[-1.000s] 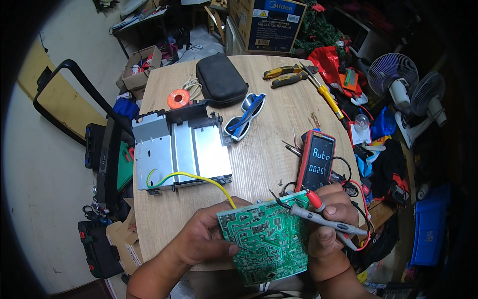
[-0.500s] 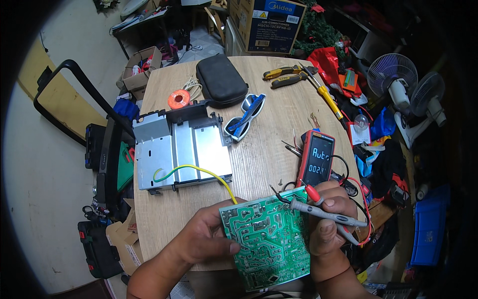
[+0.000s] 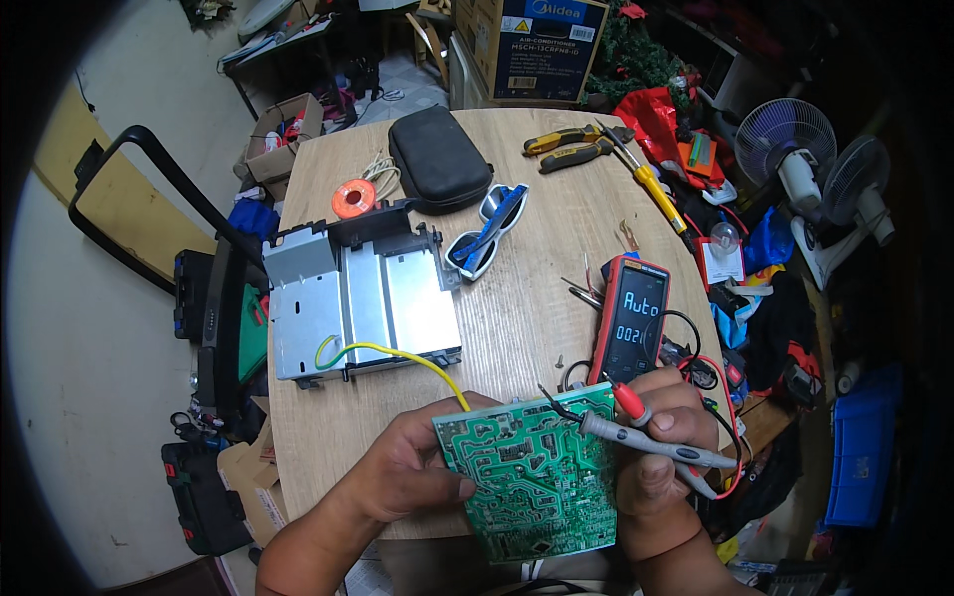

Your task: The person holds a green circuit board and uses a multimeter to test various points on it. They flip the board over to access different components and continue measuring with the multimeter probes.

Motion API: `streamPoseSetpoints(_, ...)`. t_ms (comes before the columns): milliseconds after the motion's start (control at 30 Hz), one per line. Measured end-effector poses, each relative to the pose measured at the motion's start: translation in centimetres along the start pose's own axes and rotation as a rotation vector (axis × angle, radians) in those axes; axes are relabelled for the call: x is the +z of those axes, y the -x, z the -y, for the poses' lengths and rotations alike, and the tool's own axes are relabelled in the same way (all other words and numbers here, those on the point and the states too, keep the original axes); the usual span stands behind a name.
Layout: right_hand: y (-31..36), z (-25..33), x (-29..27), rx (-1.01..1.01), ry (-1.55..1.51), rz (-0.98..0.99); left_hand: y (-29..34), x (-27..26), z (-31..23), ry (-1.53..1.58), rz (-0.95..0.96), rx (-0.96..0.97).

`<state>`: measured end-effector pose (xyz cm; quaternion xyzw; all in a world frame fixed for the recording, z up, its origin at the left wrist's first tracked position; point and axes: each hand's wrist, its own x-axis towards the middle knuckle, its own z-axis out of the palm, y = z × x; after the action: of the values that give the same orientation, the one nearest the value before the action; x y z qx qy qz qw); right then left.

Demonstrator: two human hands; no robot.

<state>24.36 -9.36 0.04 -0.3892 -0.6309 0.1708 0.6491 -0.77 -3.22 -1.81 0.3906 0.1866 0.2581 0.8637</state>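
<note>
A green circuit board (image 3: 532, 477) is held tilted at the table's near edge, solder side toward me. My left hand (image 3: 422, 462) grips its left edge, thumb on the face. My right hand (image 3: 666, 447) is closed round two multimeter probes, one with a red tip (image 3: 628, 399) and one grey with a black tip (image 3: 651, 443); it also touches the board's right edge. A yellow-green wire (image 3: 407, 355) runs from the board's top edge to a metal and black plastic housing (image 3: 383, 303). Just beyond the right hand lies a red multimeter (image 3: 630, 313) with its display lit.
On the wooden table (image 3: 537, 318) lie a black zip case (image 3: 439, 159), an orange solder spool (image 3: 354, 198), white-framed glasses (image 3: 487, 231), yellow-black pliers (image 3: 568, 147) and a yellow soldering iron (image 3: 656, 189). Fans (image 3: 790, 149) and clutter stand to the right.
The board has tilted and shifted slightly up and left in the picture. Both hands keep their hold, and the probes stay in the right hand, a little lower against the board.
</note>
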Motion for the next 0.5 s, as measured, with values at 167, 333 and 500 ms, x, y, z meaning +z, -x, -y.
streamPoseSetpoints(167,0.0,0.1,0.0,-0.016,-0.003,0.002,0.0,0.0,0.1,-0.007,0.005,0.019)
streamPoseSetpoints(333,0.0,-0.3,0.0,0.005,-0.008,-0.021,0.1,0.3,-0.2,-0.012,0.007,0.002)
streamPoseSetpoints(500,0.0,-1.3,0.5,0.125,-0.11,-0.118,0.6,0.8,-0.6,0.175,-0.008,-0.117)
